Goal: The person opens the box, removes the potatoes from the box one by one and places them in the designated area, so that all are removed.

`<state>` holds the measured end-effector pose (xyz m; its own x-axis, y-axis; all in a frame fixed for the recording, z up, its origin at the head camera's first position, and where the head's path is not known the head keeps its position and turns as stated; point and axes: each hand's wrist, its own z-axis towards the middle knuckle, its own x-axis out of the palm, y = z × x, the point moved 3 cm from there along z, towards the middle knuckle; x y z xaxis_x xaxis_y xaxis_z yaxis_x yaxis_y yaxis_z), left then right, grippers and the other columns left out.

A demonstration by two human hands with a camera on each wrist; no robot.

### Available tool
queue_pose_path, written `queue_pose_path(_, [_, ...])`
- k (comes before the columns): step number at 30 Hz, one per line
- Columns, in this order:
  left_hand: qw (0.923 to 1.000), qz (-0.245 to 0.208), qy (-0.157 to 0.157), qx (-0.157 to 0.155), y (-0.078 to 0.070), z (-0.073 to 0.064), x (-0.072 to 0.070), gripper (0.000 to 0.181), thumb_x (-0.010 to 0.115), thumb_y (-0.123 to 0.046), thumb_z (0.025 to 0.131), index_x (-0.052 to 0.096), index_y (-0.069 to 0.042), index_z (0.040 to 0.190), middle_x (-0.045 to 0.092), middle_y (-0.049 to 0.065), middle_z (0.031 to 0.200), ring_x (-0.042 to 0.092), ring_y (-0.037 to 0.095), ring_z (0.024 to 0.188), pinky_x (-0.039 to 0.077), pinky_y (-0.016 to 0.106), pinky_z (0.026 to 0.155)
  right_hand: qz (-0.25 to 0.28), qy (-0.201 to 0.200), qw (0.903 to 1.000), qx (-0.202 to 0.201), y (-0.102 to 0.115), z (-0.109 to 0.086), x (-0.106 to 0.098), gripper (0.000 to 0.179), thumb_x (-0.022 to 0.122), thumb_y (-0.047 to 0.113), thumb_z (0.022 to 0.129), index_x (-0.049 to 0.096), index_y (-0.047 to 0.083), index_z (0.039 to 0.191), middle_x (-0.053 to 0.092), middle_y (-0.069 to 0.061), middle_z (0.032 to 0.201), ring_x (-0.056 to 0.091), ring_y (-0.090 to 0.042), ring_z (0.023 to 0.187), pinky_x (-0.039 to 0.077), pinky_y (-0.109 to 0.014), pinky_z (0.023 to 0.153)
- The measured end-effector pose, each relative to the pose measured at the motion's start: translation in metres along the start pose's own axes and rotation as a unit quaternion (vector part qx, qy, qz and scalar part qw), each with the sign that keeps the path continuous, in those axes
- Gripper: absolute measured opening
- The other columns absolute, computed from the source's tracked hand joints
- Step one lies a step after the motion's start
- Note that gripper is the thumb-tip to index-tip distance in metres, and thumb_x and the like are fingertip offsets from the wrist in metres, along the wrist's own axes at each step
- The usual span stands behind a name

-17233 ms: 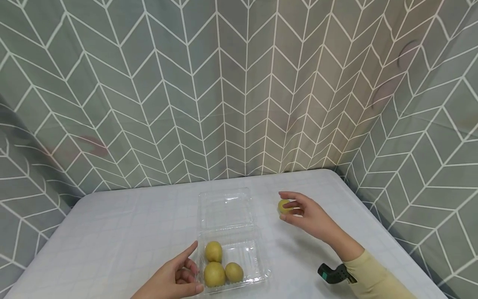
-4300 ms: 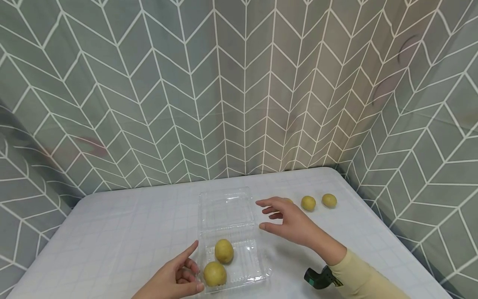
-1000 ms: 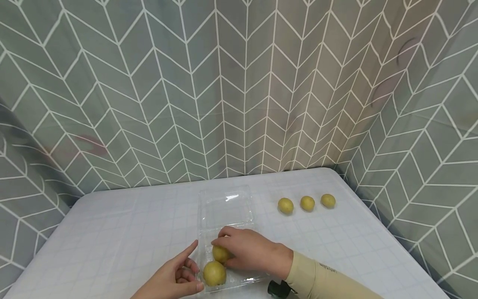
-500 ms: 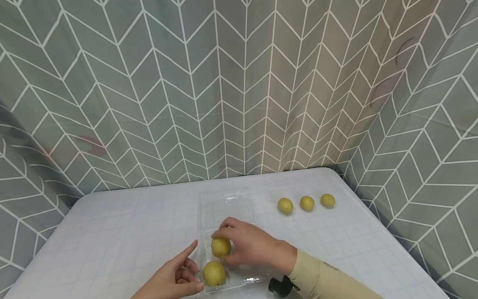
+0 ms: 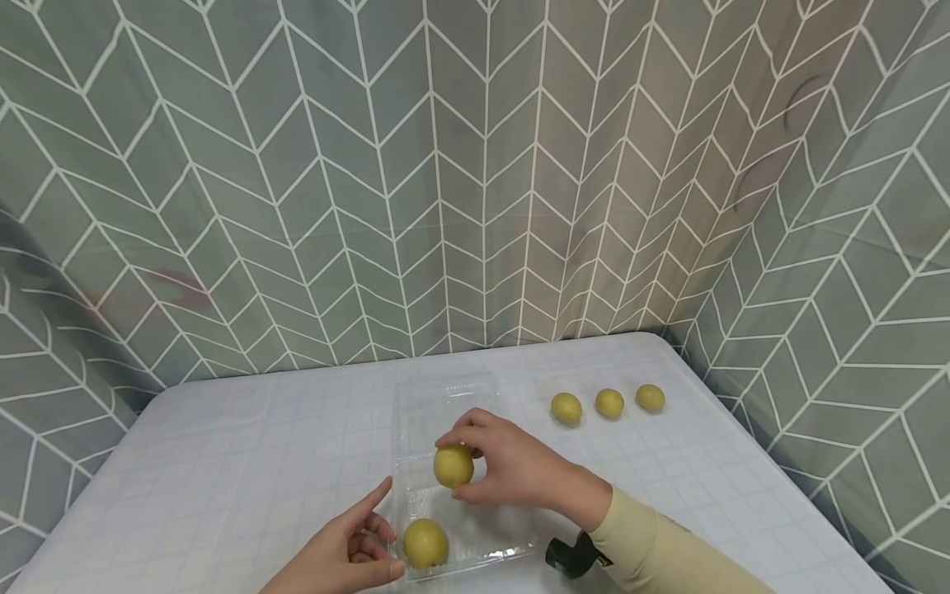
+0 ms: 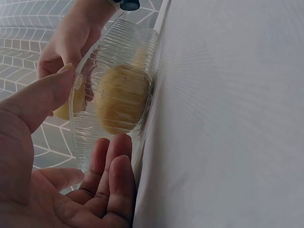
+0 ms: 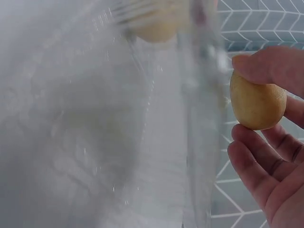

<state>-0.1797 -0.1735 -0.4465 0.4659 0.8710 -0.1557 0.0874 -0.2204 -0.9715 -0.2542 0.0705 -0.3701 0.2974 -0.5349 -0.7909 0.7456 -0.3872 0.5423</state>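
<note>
My right hand (image 5: 512, 466) pinches a round yellow fruit (image 5: 453, 467) between thumb and fingers, over the clear plastic clamshell box. The same fruit (image 7: 258, 102) shows in the right wrist view, raised beyond the box's edge. My left hand (image 5: 337, 549) rests against the left side of the box (image 5: 505, 561). In the left wrist view its thumb (image 6: 54, 92) lies at the rim and its relaxed fingertips at the ribbed outer wall. Another yellow fruit (image 5: 426, 544) sits in the near left corner of the box, seen through the wall in the left wrist view.
The box's lid (image 5: 416, 404) lies folded back, flat. Right of it, three yellow fruits (image 5: 566, 409) stand in a row on the white-clothed table (image 5: 245, 470). A patterned curtain (image 5: 460, 165) hangs behind the table and at both sides. A dark wrist camera (image 5: 571, 557) hangs under the right forearm.
Within the last second my right hand has lifted the farther fruit off the box's floor, up and toward the lid. Earlier, fruits went from the box to the row. The left hand stays put.
</note>
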Motion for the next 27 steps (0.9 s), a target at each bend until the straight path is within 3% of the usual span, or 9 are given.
queue_pose_path(15, [1.0,0.006,-0.002,0.006,0.0,-0.002,0.0,0.095,0.077,-0.018,0.088,0.013,0.002,0.157,0.053,0.012,0.105,0.06,0.021,0.086,0.053,0.024,0.076,0.046,-0.041,0.9962,0.062,-0.016,-0.018,-0.02,0.054,0.087,0.014,0.074,0.066,0.016,0.124,0.053,0.01,0.113,0.061,-0.004,0.096,0.053,-0.026,0.084])
queue_pose_path(27, [1.0,0.005,-0.003,0.006,-0.001,-0.002,0.002,0.095,0.076,-0.017,0.088,0.013,0.001,0.157,0.052,0.013,0.106,0.06,0.021,0.087,0.053,0.025,0.075,0.035,-0.063,0.993,0.093,-0.033,-0.036,-0.029,0.055,0.086,0.013,0.075,0.065,0.013,0.126,0.054,0.008,0.118,0.062,-0.008,0.098,0.054,-0.027,0.083])
